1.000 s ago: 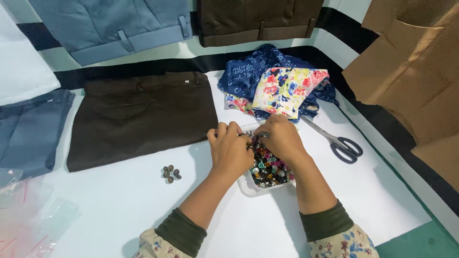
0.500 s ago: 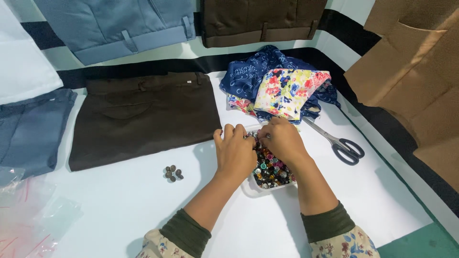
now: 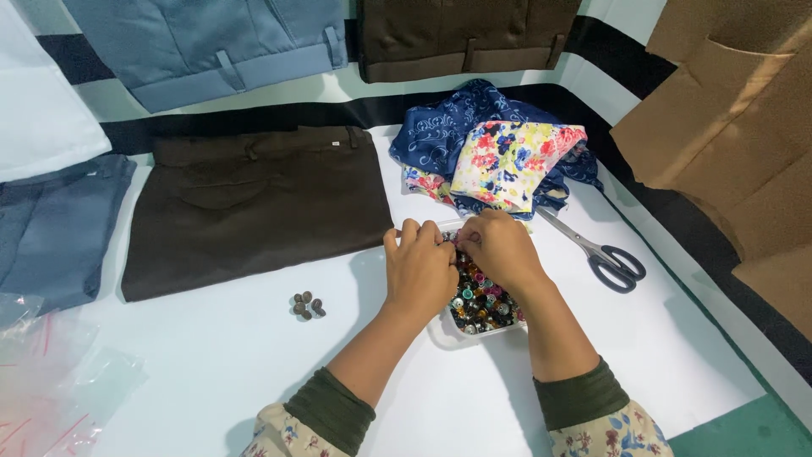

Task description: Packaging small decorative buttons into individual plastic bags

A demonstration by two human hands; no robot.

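Both hands over clear tray of mixed buttons (image 3: 479, 315) at 6 o'clock of floral fabric (image 3: 506, 165) | left hand (image 3: 420, 272), right hand (image 3: 501, 250) fingertips meeting, pinching something small, unclear what | five loose buttons (image 3: 307, 305) set aside at 9 o'clock | scissors (image 3: 600, 254) at 3 o'clock, in reach

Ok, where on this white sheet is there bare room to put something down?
Bare white sheet lies in front of the brown trousers, around the small button cluster, and right of the button tray, below the scissors. It is crowded around both hands and the floral fabrics.

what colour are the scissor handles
Dark grey handles on the scissors, clearest in the head view.
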